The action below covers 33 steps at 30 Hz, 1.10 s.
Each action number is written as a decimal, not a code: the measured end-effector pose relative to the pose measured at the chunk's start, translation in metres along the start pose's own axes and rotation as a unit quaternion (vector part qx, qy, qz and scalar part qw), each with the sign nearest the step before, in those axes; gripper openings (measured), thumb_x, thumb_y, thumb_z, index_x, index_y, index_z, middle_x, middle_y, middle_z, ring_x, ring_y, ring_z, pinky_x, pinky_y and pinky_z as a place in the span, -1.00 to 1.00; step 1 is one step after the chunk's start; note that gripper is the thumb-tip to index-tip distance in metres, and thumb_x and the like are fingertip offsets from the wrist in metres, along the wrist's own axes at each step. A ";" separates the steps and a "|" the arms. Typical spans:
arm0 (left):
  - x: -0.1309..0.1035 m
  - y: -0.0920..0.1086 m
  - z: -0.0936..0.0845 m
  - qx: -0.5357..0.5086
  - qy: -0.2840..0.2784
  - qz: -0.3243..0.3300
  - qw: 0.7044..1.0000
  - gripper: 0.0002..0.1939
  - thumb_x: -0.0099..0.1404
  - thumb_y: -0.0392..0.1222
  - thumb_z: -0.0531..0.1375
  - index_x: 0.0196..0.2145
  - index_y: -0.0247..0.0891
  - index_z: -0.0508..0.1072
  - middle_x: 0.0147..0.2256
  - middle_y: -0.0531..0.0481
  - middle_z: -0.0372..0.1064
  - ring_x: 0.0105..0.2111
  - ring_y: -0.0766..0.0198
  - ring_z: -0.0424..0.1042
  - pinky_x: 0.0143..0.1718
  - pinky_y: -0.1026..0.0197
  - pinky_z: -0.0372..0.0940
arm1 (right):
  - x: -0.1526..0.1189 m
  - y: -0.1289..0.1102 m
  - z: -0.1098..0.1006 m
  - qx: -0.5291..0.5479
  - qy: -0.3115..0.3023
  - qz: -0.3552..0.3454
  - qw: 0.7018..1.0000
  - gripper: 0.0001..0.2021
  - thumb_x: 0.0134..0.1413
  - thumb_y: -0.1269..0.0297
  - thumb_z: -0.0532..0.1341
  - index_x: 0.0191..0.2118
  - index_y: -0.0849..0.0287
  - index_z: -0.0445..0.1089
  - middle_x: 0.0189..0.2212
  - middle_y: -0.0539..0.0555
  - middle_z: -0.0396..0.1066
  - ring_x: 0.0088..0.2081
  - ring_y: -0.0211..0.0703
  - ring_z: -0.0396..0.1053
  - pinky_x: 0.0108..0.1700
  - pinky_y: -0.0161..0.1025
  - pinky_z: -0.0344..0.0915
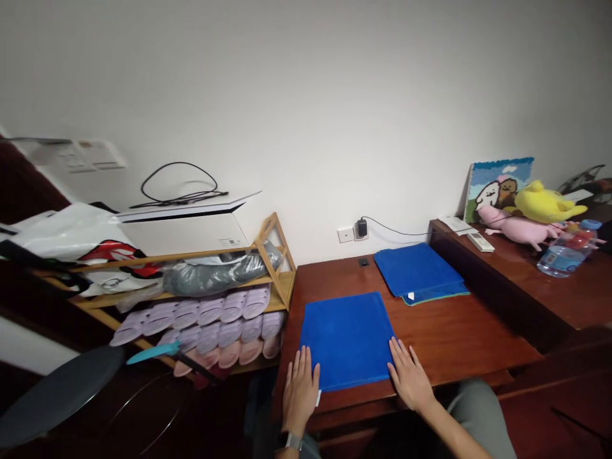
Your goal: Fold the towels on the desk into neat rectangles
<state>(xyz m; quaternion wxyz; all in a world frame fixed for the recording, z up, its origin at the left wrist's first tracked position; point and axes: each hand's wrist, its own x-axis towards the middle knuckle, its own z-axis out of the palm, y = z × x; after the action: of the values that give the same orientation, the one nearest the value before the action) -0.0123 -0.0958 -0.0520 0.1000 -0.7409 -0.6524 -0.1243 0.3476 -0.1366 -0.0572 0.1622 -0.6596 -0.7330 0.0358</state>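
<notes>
A flat blue cloth (347, 338) lies spread in a rough square on the reddish-brown desk (444, 344). My left hand (301, 386) rests at its lower left corner, palm down, beside a small white tag. At the cloth's lower right edge lies my right hand (408, 376), fingers stretched out and slightly apart. Neither hand grips anything. Farther back on the desk are more blue cloths (415, 271), stacked flat, with a white label and a greenish edge at the front.
Left of the desk stands a wooden rack (282, 287) with slippers (210, 309), a white box (191, 233) and bags. A raised shelf (540, 280) on the right holds a bottle (567, 252), plush toys (545, 203), a remote (480, 241) and a picture (502, 185). A charger (362, 227) is plugged into the wall.
</notes>
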 end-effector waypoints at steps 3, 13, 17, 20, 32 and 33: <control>0.001 0.006 -0.001 -0.010 0.012 -0.005 1.000 -0.37 0.56 -0.01 -0.12 0.45 -0.31 0.14 0.43 -0.16 0.11 0.43 0.01 0.12 0.41 -0.15 0.10 | 0.000 0.000 -0.004 0.001 -0.015 0.003 1.000 -0.36 0.49 -0.04 -0.19 0.52 0.11 -0.09 0.49 0.03 -0.06 0.50 0.00 -0.07 0.50 0.10 -0.08; -0.004 0.007 -0.007 -0.054 0.043 -0.010 0.998 -0.38 0.56 0.02 -0.08 0.42 -0.33 0.21 0.40 -0.17 0.18 0.41 0.03 0.16 0.41 -0.13 0.15 | 0.010 0.007 -0.020 0.061 -0.075 0.051 0.994 -0.34 0.46 -0.09 -0.24 0.52 0.02 -0.06 0.50 -0.03 -0.05 0.51 0.00 -0.13 0.50 0.10 -0.08; -0.003 0.005 -0.004 -0.062 0.066 -0.010 0.996 -0.40 0.54 0.02 -0.06 0.37 -0.35 0.30 0.36 -0.19 0.25 0.37 0.01 0.23 0.38 -0.14 0.20 | 0.056 0.007 -0.033 0.061 -0.064 0.048 0.995 -0.32 0.46 -0.07 -0.27 0.54 0.11 -0.12 0.52 -0.01 -0.13 0.53 -0.06 -0.21 0.51 0.05 -0.16; -0.003 0.004 -0.004 -0.072 0.081 -0.008 0.994 -0.43 0.53 0.00 -0.03 0.35 -0.31 0.35 0.34 -0.19 0.31 0.35 0.01 0.27 0.36 -0.14 0.23 | 0.106 0.003 -0.041 0.041 -0.079 0.051 0.995 -0.32 0.46 -0.01 -0.27 0.54 0.17 -0.14 0.53 0.02 -0.19 0.53 -0.06 -0.25 0.51 0.03 -0.20; -0.007 -0.010 0.008 -0.114 0.060 -0.033 0.991 -0.42 0.48 0.03 0.04 0.37 -0.13 0.32 0.35 -0.05 0.30 0.33 -0.03 0.31 0.33 -0.18 0.29 | 0.192 0.007 0.014 -0.010 -0.063 0.068 0.996 -0.32 0.44 0.08 -0.22 0.53 0.29 -0.10 0.52 0.18 -0.13 0.53 0.01 -0.21 0.50 0.09 -0.23; -0.007 -0.015 0.010 -0.124 0.046 -0.042 0.990 -0.43 0.49 0.05 0.02 0.37 -0.11 0.34 0.34 -0.04 0.31 0.32 -0.03 0.32 0.32 -0.17 0.31 | 0.192 0.008 0.018 -0.004 -0.055 0.063 0.997 -0.32 0.44 0.07 -0.23 0.53 0.29 -0.09 0.52 0.18 -0.12 0.53 0.01 -0.20 0.50 0.10 -0.21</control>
<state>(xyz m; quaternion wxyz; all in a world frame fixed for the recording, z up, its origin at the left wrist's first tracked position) -0.0273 -0.0975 -0.0634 0.0314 -0.7131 -0.6571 -0.2422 0.3354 0.0548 -0.0399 0.1165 -0.7023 -0.6979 0.0787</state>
